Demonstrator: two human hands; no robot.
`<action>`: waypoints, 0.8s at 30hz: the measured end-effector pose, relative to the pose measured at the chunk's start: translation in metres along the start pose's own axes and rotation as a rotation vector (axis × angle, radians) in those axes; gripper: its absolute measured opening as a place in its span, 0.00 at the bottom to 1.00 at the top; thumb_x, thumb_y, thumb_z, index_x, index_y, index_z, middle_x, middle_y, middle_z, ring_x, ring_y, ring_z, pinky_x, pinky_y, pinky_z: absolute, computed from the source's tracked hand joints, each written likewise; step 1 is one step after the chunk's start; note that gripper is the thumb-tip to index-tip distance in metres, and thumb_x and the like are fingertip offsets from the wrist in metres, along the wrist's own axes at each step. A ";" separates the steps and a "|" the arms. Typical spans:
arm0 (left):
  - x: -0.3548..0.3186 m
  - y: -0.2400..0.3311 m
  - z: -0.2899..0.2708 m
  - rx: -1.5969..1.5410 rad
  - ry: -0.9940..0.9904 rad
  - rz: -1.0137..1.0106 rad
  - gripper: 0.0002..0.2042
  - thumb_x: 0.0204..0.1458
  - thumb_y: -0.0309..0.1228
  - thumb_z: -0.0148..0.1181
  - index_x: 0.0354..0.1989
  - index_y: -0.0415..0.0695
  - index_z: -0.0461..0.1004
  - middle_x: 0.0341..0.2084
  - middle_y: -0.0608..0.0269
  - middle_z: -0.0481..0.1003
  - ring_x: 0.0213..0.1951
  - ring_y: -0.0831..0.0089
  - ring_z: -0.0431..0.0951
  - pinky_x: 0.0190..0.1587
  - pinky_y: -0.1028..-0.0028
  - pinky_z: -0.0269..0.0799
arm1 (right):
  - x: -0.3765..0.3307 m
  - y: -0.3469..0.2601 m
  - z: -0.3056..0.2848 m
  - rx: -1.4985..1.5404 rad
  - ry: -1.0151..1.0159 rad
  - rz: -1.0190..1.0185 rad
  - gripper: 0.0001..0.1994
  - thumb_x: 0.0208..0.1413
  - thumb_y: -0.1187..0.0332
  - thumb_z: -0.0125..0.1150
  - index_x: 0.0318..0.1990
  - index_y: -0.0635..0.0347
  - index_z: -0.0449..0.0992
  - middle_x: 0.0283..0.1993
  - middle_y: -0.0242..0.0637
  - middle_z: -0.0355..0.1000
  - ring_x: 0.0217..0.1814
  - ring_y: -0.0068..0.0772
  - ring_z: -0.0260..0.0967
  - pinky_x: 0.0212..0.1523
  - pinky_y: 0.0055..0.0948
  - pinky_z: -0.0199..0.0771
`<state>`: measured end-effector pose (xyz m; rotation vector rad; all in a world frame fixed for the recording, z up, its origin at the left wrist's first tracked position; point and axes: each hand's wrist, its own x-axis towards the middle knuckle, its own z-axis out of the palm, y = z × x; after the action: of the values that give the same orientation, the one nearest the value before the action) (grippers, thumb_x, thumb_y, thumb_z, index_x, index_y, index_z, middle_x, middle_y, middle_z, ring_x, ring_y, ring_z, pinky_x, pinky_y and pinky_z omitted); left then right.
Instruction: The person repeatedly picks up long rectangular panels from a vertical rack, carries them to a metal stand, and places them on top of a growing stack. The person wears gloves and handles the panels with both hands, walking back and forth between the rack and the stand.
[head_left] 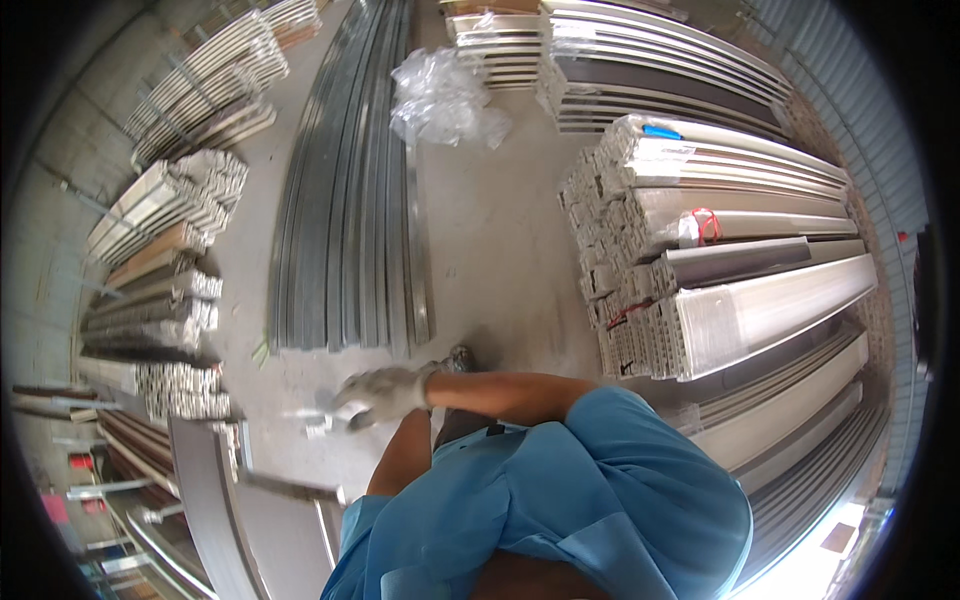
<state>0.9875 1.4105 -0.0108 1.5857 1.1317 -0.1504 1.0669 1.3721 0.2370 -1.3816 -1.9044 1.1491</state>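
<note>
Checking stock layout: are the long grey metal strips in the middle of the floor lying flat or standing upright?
Lying flat: the grey metal strips lie side by side on the concrete floor.

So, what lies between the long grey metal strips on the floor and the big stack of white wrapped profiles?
In the head view, bare concrete floor separates grey metal strips from white profile stack.

A crumpled clear plastic wrap [445, 100] is lying on the concrete at the top, just beside the far end of the long grey strips. To the right, bundles of pale profiles are sitting stacked in clear film [770, 305]. A small blue label [661, 132] is showing on the upper bundle, and a red tie [706, 226] is looping around a white tag, possibly paper, lower on the stack. No signs or screens are showing.
</note>
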 end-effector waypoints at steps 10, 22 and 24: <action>0.166 0.119 -0.104 0.068 -0.166 -0.233 0.18 0.54 0.47 0.59 0.38 0.45 0.69 0.22 0.65 0.72 0.20 0.75 0.73 0.22 0.73 0.68 | -0.407 0.368 -0.069 -0.805 0.597 1.035 0.15 0.53 0.61 0.54 0.45 0.53 0.79 0.49 0.39 0.74 0.50 0.42 0.72 0.52 0.34 0.70; 0.352 0.349 -0.065 -0.212 -0.249 -0.228 0.17 0.59 0.44 0.54 0.40 0.40 0.70 0.26 0.61 0.74 0.25 0.67 0.76 0.29 0.67 0.75 | -0.392 0.419 -0.060 1.532 1.804 0.841 0.04 0.50 0.67 0.59 0.29 0.55 0.76 0.26 0.30 0.72 0.27 0.28 0.71 0.23 0.32 0.68; 0.368 0.385 -0.048 -0.093 -0.234 -0.167 0.17 0.60 0.44 0.54 0.43 0.39 0.71 0.28 0.60 0.75 0.29 0.66 0.77 0.32 0.66 0.76 | -0.345 0.457 -0.172 0.927 1.160 1.437 0.11 0.53 0.60 0.57 0.34 0.58 0.78 0.28 0.38 0.74 0.29 0.35 0.72 0.31 0.34 0.71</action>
<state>1.4376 1.6947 0.0441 1.3516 1.0703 -0.3790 1.5503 1.1620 -0.0450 -1.9738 0.5845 0.9967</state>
